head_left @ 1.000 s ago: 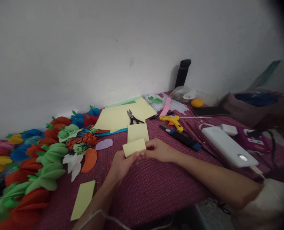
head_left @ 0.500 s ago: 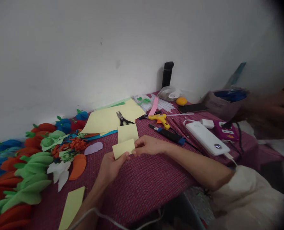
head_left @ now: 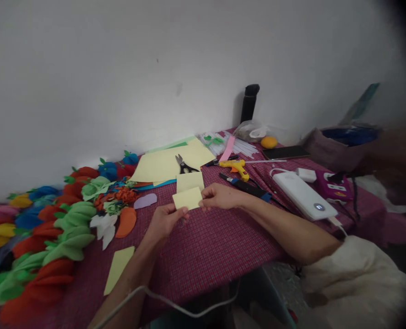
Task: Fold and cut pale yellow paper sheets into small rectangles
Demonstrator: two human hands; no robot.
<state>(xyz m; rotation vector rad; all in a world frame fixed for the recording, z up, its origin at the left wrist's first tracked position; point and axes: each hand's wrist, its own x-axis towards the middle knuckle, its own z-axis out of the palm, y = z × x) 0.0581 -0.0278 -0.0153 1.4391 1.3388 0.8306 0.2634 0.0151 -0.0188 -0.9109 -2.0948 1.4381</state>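
Note:
A small pale yellow piece of paper is held above the table between both hands. My left hand pinches its lower left part, thumb on top. At its right edge, the closed fingers of my right hand grip it. Just behind lies another pale yellow paper piece, partly covered by the held one. Black-handled scissors rest on a large pale yellow sheet farther back. Beside my left forearm is a further yellow paper strip.
Red, green and blue paper shapes crowd the left. A yellow glue gun, a dark-handled tool, a white power bank and a purple power socket are on the right. A white cable hangs across the front.
The whole view has shifted, so the table's things sit farther right and more shapes show at left. Both hands keep hold of the paper, which appears slightly flatter toward me.

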